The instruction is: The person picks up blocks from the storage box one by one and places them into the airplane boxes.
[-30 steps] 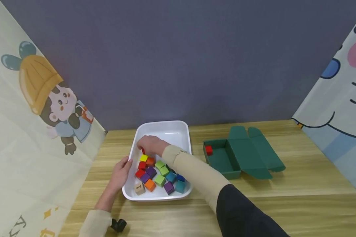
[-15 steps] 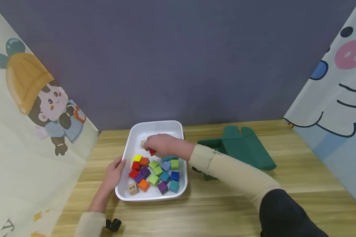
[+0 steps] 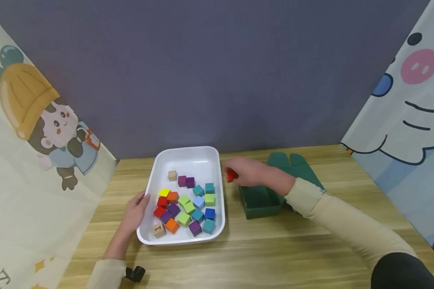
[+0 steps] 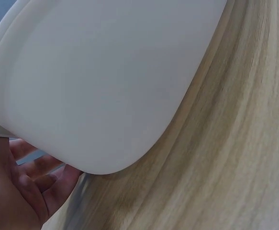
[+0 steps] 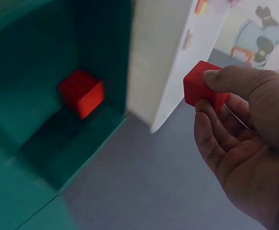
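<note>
My right hand (image 3: pixel 251 171) pinches a red cube (image 3: pixel 231 176) between thumb and fingers, in the air between the white tray and the green box (image 3: pixel 264 212). In the right wrist view the thumb presses on one face of the cube. Another red cube (image 5: pixel 82 93) sits in a corner of the box; in the head view my hand covers that corner. With my left hand (image 3: pixel 134 210) I grip the left rim of the white tray (image 3: pixel 197 166). The left wrist view has its fingers (image 4: pixel 58 189) curled at the tray's edge.
Several coloured cubes lie in the tray, among them a yellow cube (image 3: pixel 164 193), an orange cube (image 3: pixel 172 225) and a wooden cube (image 3: pixel 158 230) marked 1. Partly behind my right forearm, the box's open lid (image 3: pixel 304 170) spreads rightward. A grey panel (image 3: pixel 217 80) rises behind the table.
My right hand has lifted a red cube out of the tray and carried it right, towards the green box. My left hand stays at the tray's left rim. The head view has shifted slightly.
</note>
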The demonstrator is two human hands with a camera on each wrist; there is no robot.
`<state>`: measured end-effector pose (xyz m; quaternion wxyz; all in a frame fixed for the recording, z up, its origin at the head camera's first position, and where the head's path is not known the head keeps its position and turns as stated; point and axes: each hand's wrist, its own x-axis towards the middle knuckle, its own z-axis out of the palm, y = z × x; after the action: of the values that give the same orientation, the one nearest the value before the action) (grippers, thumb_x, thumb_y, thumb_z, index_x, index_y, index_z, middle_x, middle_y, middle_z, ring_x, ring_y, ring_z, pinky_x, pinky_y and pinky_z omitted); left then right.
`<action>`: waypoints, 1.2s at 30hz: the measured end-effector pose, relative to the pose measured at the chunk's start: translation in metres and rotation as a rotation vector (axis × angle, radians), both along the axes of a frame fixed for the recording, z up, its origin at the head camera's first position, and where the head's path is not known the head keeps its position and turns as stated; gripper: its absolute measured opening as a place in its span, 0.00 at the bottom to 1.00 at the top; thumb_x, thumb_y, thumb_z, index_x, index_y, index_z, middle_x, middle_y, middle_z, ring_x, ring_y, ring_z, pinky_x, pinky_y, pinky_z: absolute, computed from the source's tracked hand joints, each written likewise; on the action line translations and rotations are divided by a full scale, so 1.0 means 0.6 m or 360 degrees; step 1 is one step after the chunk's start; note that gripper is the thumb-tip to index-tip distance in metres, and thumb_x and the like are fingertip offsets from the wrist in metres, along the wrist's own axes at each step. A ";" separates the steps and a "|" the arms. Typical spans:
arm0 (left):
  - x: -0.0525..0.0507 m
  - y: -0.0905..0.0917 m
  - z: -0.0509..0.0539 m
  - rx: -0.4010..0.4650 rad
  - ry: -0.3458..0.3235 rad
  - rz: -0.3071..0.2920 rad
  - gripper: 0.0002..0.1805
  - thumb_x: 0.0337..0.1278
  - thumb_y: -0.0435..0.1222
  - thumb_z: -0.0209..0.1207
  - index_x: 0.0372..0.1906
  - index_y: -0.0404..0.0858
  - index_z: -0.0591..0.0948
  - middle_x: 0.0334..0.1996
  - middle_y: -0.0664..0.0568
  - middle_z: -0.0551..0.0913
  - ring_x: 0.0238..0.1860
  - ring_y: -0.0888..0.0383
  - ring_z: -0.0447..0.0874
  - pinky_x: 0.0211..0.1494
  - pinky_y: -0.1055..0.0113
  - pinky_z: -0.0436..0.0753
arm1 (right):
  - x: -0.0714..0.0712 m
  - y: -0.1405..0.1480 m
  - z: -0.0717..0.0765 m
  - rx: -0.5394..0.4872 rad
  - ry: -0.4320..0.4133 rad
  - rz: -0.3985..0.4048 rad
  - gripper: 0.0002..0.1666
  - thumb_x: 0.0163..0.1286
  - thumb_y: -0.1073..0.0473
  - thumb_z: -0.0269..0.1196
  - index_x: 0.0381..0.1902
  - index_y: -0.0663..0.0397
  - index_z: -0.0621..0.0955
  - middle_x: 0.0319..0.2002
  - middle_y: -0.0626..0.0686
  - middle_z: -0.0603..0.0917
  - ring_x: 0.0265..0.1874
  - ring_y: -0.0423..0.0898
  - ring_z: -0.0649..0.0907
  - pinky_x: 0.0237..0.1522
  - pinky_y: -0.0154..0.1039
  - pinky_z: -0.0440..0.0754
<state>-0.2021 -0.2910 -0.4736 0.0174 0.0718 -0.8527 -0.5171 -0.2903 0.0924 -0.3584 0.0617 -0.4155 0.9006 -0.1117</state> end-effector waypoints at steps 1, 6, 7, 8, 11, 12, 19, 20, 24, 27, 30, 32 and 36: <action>0.000 -0.001 0.001 0.0001 0.0000 0.0002 0.30 0.76 0.46 0.43 0.70 0.28 0.63 0.59 0.29 0.72 0.56 0.39 0.74 0.54 0.54 0.81 | -0.004 0.011 -0.003 0.0003 0.0016 0.0004 0.15 0.59 0.66 0.68 0.43 0.51 0.79 0.38 0.46 0.77 0.35 0.44 0.76 0.35 0.35 0.80; 0.003 -0.005 0.004 0.0044 -0.0011 0.0011 0.30 0.76 0.45 0.43 0.71 0.28 0.62 0.59 0.28 0.72 0.55 0.39 0.75 0.50 0.56 0.83 | -0.025 0.053 -0.015 0.0031 0.0040 -0.0031 0.17 0.60 0.67 0.69 0.48 0.57 0.80 0.43 0.51 0.79 0.39 0.47 0.78 0.39 0.41 0.80; 0.003 -0.006 0.005 0.0051 -0.0012 0.0012 0.30 0.76 0.45 0.43 0.71 0.28 0.62 0.59 0.28 0.72 0.55 0.39 0.76 0.49 0.56 0.84 | -0.028 0.059 -0.018 0.0039 0.0042 -0.0049 0.18 0.60 0.66 0.69 0.48 0.58 0.80 0.43 0.52 0.79 0.39 0.47 0.78 0.39 0.41 0.80; 0.004 -0.006 0.005 0.0056 -0.0013 0.0013 0.30 0.76 0.45 0.43 0.71 0.28 0.62 0.59 0.28 0.72 0.55 0.39 0.76 0.48 0.56 0.84 | -0.030 0.063 -0.021 0.0050 0.0037 -0.0070 0.17 0.61 0.66 0.69 0.48 0.58 0.80 0.42 0.52 0.79 0.38 0.47 0.78 0.39 0.41 0.80; 0.004 -0.007 0.005 0.0058 -0.0016 0.0016 0.30 0.76 0.45 0.43 0.70 0.28 0.62 0.58 0.28 0.72 0.55 0.38 0.76 0.48 0.56 0.84 | -0.035 0.074 -0.027 0.0090 0.0038 -0.0112 0.15 0.60 0.65 0.70 0.45 0.56 0.80 0.39 0.50 0.79 0.34 0.46 0.77 0.36 0.42 0.79; 0.004 -0.008 0.004 0.0051 -0.0018 0.0018 0.30 0.76 0.45 0.43 0.70 0.28 0.62 0.58 0.28 0.72 0.55 0.38 0.76 0.48 0.56 0.84 | -0.037 0.076 -0.029 0.0096 0.0038 -0.0112 0.15 0.59 0.65 0.70 0.44 0.56 0.80 0.38 0.50 0.78 0.33 0.46 0.76 0.34 0.42 0.79; 0.005 -0.008 0.005 0.0039 0.0012 0.0033 0.29 0.76 0.46 0.44 0.69 0.28 0.64 0.57 0.28 0.74 0.53 0.39 0.77 0.47 0.57 0.84 | -0.047 0.083 -0.046 0.0170 0.0083 -0.0141 0.15 0.58 0.64 0.71 0.42 0.52 0.80 0.35 0.48 0.78 0.31 0.45 0.76 0.30 0.42 0.78; 0.005 -0.008 0.005 0.0041 0.0015 0.0033 0.29 0.76 0.46 0.44 0.69 0.29 0.64 0.57 0.28 0.74 0.53 0.39 0.77 0.47 0.57 0.84 | -0.049 0.084 -0.049 0.0167 0.0096 -0.0139 0.15 0.57 0.64 0.72 0.42 0.51 0.79 0.36 0.48 0.78 0.30 0.45 0.76 0.30 0.42 0.78; 0.005 -0.010 0.004 0.0050 0.0013 0.0032 0.30 0.76 0.46 0.43 0.69 0.29 0.64 0.57 0.29 0.73 0.53 0.39 0.77 0.47 0.58 0.84 | -0.056 0.089 -0.061 0.0149 0.0149 -0.0114 0.16 0.55 0.63 0.73 0.40 0.52 0.80 0.35 0.48 0.78 0.30 0.45 0.76 0.29 0.42 0.78; 0.004 -0.011 0.003 0.0057 0.0003 0.0033 0.30 0.76 0.47 0.43 0.70 0.30 0.64 0.58 0.29 0.73 0.53 0.39 0.77 0.47 0.58 0.84 | -0.060 0.092 -0.070 0.0150 0.0163 -0.0111 0.16 0.54 0.62 0.74 0.39 0.51 0.81 0.35 0.48 0.78 0.30 0.45 0.76 0.29 0.42 0.78; 0.003 -0.010 0.002 0.0056 0.0001 0.0036 0.30 0.76 0.48 0.44 0.70 0.30 0.64 0.58 0.30 0.73 0.54 0.39 0.77 0.47 0.57 0.84 | -0.062 0.096 -0.079 0.0150 0.0188 -0.0112 0.16 0.53 0.61 0.74 0.39 0.50 0.82 0.35 0.47 0.77 0.30 0.45 0.75 0.30 0.42 0.77; 0.002 -0.008 0.002 0.0047 -0.0007 0.0032 0.31 0.75 0.48 0.44 0.70 0.30 0.64 0.58 0.30 0.73 0.55 0.39 0.76 0.48 0.57 0.84 | -0.062 0.099 -0.083 0.0146 0.0206 -0.0119 0.15 0.53 0.61 0.74 0.38 0.50 0.82 0.35 0.47 0.76 0.30 0.44 0.75 0.29 0.41 0.77; -0.001 -0.002 0.001 0.0025 -0.0007 0.0027 0.30 0.75 0.48 0.44 0.70 0.30 0.64 0.58 0.30 0.73 0.55 0.39 0.76 0.51 0.55 0.83 | -0.059 0.104 -0.090 0.0135 0.0218 -0.0137 0.14 0.53 0.62 0.74 0.37 0.49 0.82 0.36 0.48 0.78 0.29 0.44 0.75 0.28 0.42 0.77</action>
<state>-0.2027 -0.2923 -0.4732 0.0193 0.0803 -0.8481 -0.5234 -0.3259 0.1549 -0.4126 0.0128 -0.3802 0.9236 -0.0474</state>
